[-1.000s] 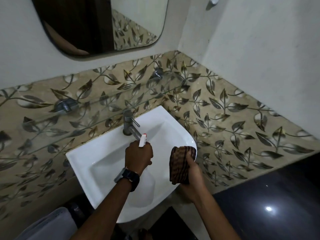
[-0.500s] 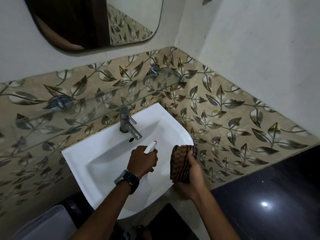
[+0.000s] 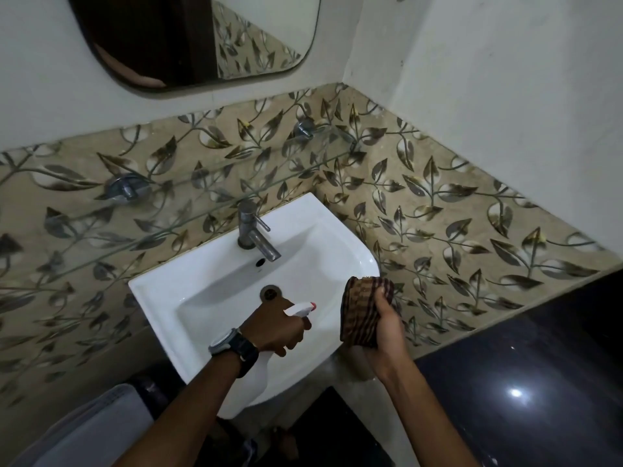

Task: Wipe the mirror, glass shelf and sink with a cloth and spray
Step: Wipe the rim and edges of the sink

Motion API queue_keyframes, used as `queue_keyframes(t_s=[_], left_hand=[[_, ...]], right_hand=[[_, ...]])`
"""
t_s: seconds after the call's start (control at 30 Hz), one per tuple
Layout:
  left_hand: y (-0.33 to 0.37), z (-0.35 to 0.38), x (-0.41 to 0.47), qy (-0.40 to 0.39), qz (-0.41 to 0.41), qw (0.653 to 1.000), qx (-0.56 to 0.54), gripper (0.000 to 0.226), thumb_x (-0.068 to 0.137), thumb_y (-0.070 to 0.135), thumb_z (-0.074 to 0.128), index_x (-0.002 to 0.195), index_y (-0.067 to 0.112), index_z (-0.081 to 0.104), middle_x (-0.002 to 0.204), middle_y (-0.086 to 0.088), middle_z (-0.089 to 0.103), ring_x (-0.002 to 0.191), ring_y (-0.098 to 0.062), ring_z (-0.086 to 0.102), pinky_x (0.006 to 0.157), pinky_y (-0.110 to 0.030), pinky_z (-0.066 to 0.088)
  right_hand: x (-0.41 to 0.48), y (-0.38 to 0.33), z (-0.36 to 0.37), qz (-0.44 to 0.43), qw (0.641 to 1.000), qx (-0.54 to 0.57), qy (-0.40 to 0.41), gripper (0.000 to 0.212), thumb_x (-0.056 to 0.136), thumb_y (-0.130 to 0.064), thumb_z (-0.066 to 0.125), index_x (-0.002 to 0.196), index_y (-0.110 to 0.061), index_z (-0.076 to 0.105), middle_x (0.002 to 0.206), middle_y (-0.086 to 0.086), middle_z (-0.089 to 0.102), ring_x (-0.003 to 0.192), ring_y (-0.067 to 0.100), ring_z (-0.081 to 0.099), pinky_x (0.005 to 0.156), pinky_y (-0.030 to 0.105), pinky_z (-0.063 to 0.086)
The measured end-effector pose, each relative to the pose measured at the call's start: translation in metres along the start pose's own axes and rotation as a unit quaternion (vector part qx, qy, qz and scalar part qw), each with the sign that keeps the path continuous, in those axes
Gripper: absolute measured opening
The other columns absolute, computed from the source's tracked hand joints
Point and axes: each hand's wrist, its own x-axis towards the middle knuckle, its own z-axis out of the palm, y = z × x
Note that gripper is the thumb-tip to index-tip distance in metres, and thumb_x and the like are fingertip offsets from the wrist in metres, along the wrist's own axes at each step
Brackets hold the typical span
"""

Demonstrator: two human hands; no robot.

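- Head view: the left hand (image 3: 274, 326) grips a spray bottle (image 3: 298, 310) over the front of the sink (image 3: 209, 284), fingers curled round its neck and trigger.
- A second ago the bottle's white nozzle pointed up at the tap (image 3: 256, 235) at the back of the sink. Now it has swung down and sideways, aiming across the bowl toward the sink's right side.
- With that hand lower, the drain (image 3: 269, 293) in the middle of the sink shows just above the knuckles.
- The right hand (image 3: 384, 326) clutches a bunched brown striped cloth (image 3: 362, 313) just off the sink's right rim. It has hardly shifted and does not touch the bowl.
- My reading: the sink is being sprayed in sweeps, tap end first and then the right side, and wiping has not begun. The cloth is close enough to follow straight in.
- The glass shelf (image 3: 202, 193) sits just above the sink and the mirror (image 3: 202, 35) higher up. Whether either has been wiped cannot be told.
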Motion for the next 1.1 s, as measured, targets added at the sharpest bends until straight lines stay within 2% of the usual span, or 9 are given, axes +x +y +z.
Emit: queue_keyframes(t_s=[0.23, 0.47, 0.6, 0.67, 0.77, 0.83, 0.93, 1.0, 1.1], left_hand=[[-0.063, -0.023, -0.026, -0.012, -0.059, 0.997, 0.056, 0.036, 0.086, 0.043, 0.067, 0.097, 0.009, 0.072, 0.053, -0.001, 0.070, 0.041, -0.019, 0.052, 0.043, -0.024, 0.040], [-0.100, -0.054, -0.045, 0.005, -0.074, 0.990, 0.116, 0.039, 0.082, 0.041, 0.061, 0.075, 0.007, 0.078, 0.067, -0.009, 0.078, 0.064, -0.031, 0.075, 0.059, -0.034, 0.060], [-0.114, -0.063, -0.059, 0.033, -0.063, 0.987, 0.143, 0.032, 0.081, 0.048, 0.069, 0.058, 0.027, 0.075, 0.053, 0.005, 0.069, 0.056, -0.019, 0.066, 0.067, -0.033, 0.057], [-0.127, -0.068, -0.067, 0.050, -0.059, 0.983, 0.167, 0.031, 0.077, 0.060, 0.069, 0.071, 0.031, 0.075, 0.082, 0.007, 0.077, 0.082, -0.017, 0.070, 0.075, -0.029, 0.054], [-0.144, -0.076, -0.073, 0.085, -0.061, 0.980, 0.172, 0.060, 0.074, 0.070, 0.062, 0.109, 0.022, 0.074, 0.117, 0.001, 0.074, 0.110, -0.018, 0.066, 0.090, -0.027, 0.051], [-0.148, -0.084, -0.083, 0.079, -0.062, 0.975, 0.197, 0.028, 0.092, 0.042, 0.060, 0.084, 0.018, 0.073, 0.088, -0.002, 0.072, 0.093, -0.024, 0.067, 0.068, -0.021, 0.044], [-0.160, -0.092, -0.086, 0.120, -0.068, 0.969, 0.203, 0.047, 0.093, 0.030, 0.052, 0.051, 0.009, 0.047, 0.049, 0.004, 0.042, 0.055, -0.024, 0.053, 0.053, -0.027, 0.031], [-0.173, -0.098, -0.087, 0.160, -0.081, 0.968, 0.174, 0.044, 0.087, 0.032, 0.052, 0.050, 0.009, 0.043, 0.046, -0.002, 0.044, 0.051, -0.025, 0.052, 0.053, -0.029, 0.031], [-0.171, -0.103, -0.097, 0.258, -0.103, 0.952, 0.130, 0.039, 0.089, 0.036, 0.055, 0.070, 0.003, 0.064, 0.055, -0.004, 0.052, 0.060, -0.026, 0.058, 0.052, -0.030, 0.033]], right_hand=[[-0.001, 0.004, 0.017, -0.013, 1.000, -0.025, -0.002, 0.045, 0.099, -0.050, 0.054, 0.110, -0.012, 0.075, 0.119, 0.011, 0.075, 0.108, 0.028, 0.072, 0.096, 0.045, 0.055], [-0.006, 0.023, 0.047, 0.000, 0.999, -0.036, -0.039, 0.047, 0.106, -0.044, 0.045, 0.093, -0.015, 0.080, 0.102, 0.007, 0.078, 0.108, 0.029, 0.069, 0.107, 0.049, 0.047], [-0.009, 0.040, 0.066, 0.019, 0.996, -0.057, -0.062, 0.043, 0.106, -0.045, 0.043, 0.111, -0.015, 0.074, 0.118, 0.010, 0.074, 0.109, 0.028, 0.069, 0.099, 0.046, 0.052], [-0.012, 0.046, 0.076, 0.026, 0.995, -0.064, -0.077, 0.042, 0.107, -0.044, 0.042, 0.113, -0.015, 0.072, 0.112, 0.007, 0.076, 0.105, 0.026, 0.071, 0.094, 0.043, 0.053], [-0.015, 0.054, 0.089, 0.035, 0.991, -0.072, -0.104, 0.043, 0.109, -0.041, 0.037, 0.107, -0.015, 0.072, 0.099, 0.003, 0.077, 0.093, 0.021, 0.072, 0.087, 0.038, 0.054], [-0.015, 0.061, 0.095, 0.039, 0.990, -0.074, -0.118, 0.043, 0.109, -0.039, 0.036, 0.103, -0.016, 0.071, 0.098, 0.003, 0.076, 0.091, 0.020, 0.071, 0.086, 0.037, 0.052], [-0.016, 0.069, 0.103, 0.044, 0.987, -0.082, -0.134, 0.041, 0.109, -0.039, 0.037, 0.109, -0.015, 0.071, 0.103, 0.003, 0.078, 0.095, 0.019, 0.074, 0.089, 0.038, 0.052], [-0.017, 0.075, 0.108, 0.046, 0.985, -0.080, -0.145, 0.041, 0.109, -0.037, 0.037, 0.110, -0.014, 0.071, 0.112, 0.006, 0.076, 0.102, 0.021, 0.073, 0.094, 0.039, 0.052], [-0.016, 0.084, 0.114, 0.050, 0.985, -0.068, -0.150, 0.042, 0.107, -0.038, 0.042, 0.123, -0.008, 0.067, 0.132, 0.015, 0.066, 0.128, 0.032, 0.061, 0.115, 0.049, 0.042]])
